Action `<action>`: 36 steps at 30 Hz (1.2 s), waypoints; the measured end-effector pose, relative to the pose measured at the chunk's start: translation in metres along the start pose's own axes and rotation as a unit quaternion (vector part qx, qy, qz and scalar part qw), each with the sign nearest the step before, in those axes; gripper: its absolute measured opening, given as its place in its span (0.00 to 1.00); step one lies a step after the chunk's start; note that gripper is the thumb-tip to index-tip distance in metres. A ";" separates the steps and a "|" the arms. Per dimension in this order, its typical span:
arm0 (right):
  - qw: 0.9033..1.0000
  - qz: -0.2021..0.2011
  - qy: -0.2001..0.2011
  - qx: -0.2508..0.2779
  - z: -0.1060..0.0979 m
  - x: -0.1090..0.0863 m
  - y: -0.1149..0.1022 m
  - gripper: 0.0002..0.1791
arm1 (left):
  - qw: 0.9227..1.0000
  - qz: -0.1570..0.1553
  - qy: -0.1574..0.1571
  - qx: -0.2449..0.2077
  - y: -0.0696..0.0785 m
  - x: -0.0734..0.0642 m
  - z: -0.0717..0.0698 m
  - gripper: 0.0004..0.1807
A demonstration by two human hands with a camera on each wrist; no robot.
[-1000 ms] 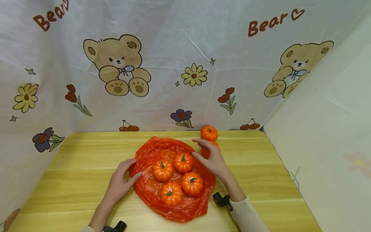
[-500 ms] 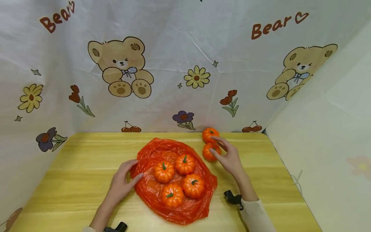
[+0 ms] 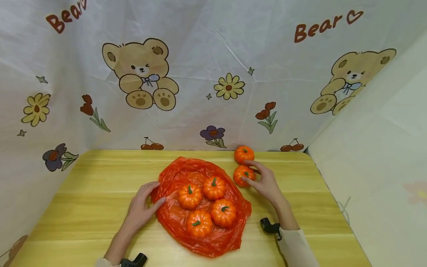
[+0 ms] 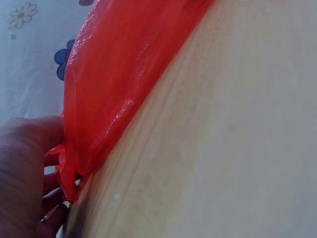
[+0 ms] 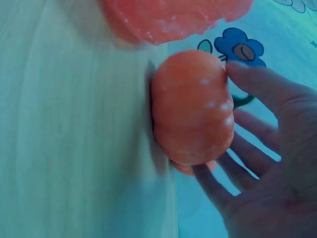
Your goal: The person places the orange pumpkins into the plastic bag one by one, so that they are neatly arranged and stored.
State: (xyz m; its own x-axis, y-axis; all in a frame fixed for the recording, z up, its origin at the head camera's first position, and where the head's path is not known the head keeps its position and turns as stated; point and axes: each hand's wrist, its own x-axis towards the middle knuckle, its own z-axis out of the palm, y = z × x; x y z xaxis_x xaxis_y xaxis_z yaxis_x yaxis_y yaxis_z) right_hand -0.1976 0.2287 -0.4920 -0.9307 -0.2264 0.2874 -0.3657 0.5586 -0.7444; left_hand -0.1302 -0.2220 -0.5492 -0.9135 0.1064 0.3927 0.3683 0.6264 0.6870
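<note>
A crumpled red plastic bag [image 3: 173, 226] lies spread on the table, its rim folded low around several small orange pumpkins [image 3: 189, 196] with green stems. My left hand [image 3: 141, 205] holds the bag's left rim, thumb on the inner side; in the left wrist view the red film [image 4: 114, 84] passes between thumb and fingers. Behind the bag's right side, my right hand [image 3: 268, 183] has thumb and fingers around another pumpkin [image 3: 242, 175], which still rests on the table. In the right wrist view that pumpkin [image 5: 193, 109] sits between thumb and fingertips.
One more pumpkin [image 3: 244, 154] stands just behind the one at my right hand, by the back edge of the wooden table [image 3: 100, 178]. A white curtain [image 3: 190, 122] printed with bears and flowers hangs behind. Black wrist cameras [image 3: 269, 226] sit on both wrists.
My right hand has moved right, from over the bag's edge to the front pumpkin outside it, and its fingers have drawn in around it. The left hand stays at the bag's rim.
</note>
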 end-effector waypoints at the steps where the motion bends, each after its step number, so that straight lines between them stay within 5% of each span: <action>1: 1.000 0.004 -0.009 -0.002 -0.001 -0.001 0.000 0.31 | 1.000 0.000 -0.001 0.001 0.000 0.000 0.000 0.30; 11: 0.994 0.053 -0.091 -0.018 -0.002 -0.005 0.001 0.44 | 1.000 -0.017 -0.012 -0.002 0.001 -0.001 0.000 0.30; 36: 0.997 0.045 -0.056 -0.004 -0.004 -0.001 -0.025 0.43 | 1.000 0.003 -0.007 -0.002 0.003 0.002 -0.002 0.29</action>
State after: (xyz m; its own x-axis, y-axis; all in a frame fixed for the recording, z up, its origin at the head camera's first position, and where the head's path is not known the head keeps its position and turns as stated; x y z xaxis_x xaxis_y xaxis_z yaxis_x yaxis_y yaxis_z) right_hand -0.1873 0.2187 -0.4715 -0.9532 -0.2622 0.1504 -0.2813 0.5874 -0.7588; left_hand -0.1310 -0.2213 -0.5455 -0.9135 0.1202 0.3887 0.3744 0.6225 0.6873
